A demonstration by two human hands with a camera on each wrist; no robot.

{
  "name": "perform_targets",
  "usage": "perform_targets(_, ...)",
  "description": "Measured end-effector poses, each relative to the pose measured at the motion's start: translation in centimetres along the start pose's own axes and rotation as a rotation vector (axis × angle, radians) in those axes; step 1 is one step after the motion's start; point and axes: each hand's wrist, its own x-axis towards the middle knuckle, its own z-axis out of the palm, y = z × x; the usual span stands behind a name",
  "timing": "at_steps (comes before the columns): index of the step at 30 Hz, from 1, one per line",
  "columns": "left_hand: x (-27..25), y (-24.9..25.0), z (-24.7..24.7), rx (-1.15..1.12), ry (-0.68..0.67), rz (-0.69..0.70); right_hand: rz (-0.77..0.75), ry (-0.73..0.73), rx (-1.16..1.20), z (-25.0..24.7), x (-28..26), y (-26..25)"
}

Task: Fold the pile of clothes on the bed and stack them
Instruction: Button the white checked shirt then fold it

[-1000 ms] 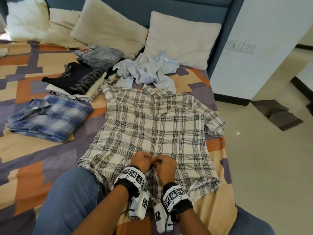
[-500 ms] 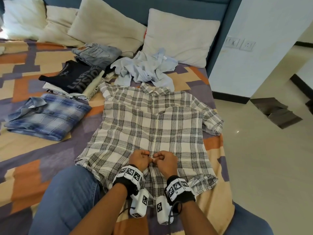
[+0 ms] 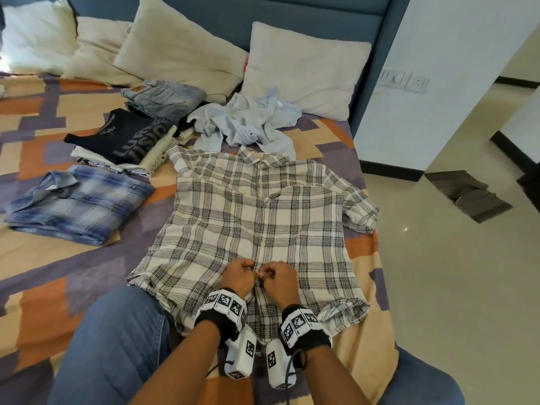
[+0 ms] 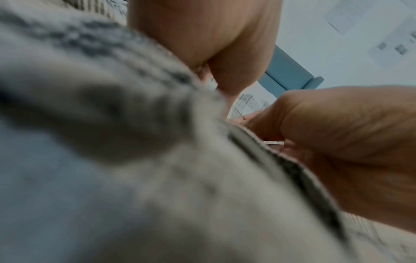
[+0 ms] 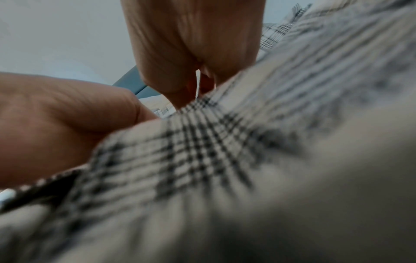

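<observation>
The white plaid shirt (image 3: pixel 257 229) lies face up and spread flat on the bed (image 3: pixel 58 258), its collar toward the pillows (image 3: pixel 304 68) and its hem at the person's knee. Both hands meet low on the shirt's front opening: the left hand (image 3: pixel 238 277) and the right hand (image 3: pixel 280 280) each have fingers curled and pinching the placket edges, apparently fastening a button near the hem. To do this well, I judge each edge should be held taut and aligned so the plaid lines match before the button goes through, with the cloth kept flat, not lifted. Beyond the shirt's collar a crumpled pale blue garment (image 3: pixel 245 124) waits unfolded; off the shirt's left sleeve lie a folded blue plaid shirt (image 3: pixel 79 200) and a stack of folded clothes (image 3: pixel 128 141).
</observation>
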Motion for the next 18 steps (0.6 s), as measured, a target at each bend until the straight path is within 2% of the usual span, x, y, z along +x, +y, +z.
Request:
perform_targets(4, -1.1, 0.3, 0.4, 0.173, 0.057, 0.081, 0.0, -0.039, 0.003, -0.6, 0.3, -0.1)
perform_targets(7, -2.4, 0.3, 1.1, 0.446, 0.148, 0.157, 0.039, -0.074, 0.001, -0.9, 0.7, -0.1)
perform_targets(9, -2.5, -0.2, 1.3, 0.497, 0.15, 0.199, 0.062, -0.091, 0.035, -1.0, 0.6, 0.0)
perform_targets(12, -2.2, -0.3, 0.6, 0.424, 0.077, 0.202, 0.127, -0.132, 0.145, -1.1, 0.7, 0.4)
perform_targets(16, -0.9, 0.3, -1.3, 0.232, -0.154, 0.146, 0.201, -0.241, 0.286, -3.0, 0.5, 0.6)
perform_targets(18, 0.1, 1.1, -3.1, 0.08, -0.156, 0.118, 0.229, -0.273, 0.287, -5.2, 1.0, 0.8)
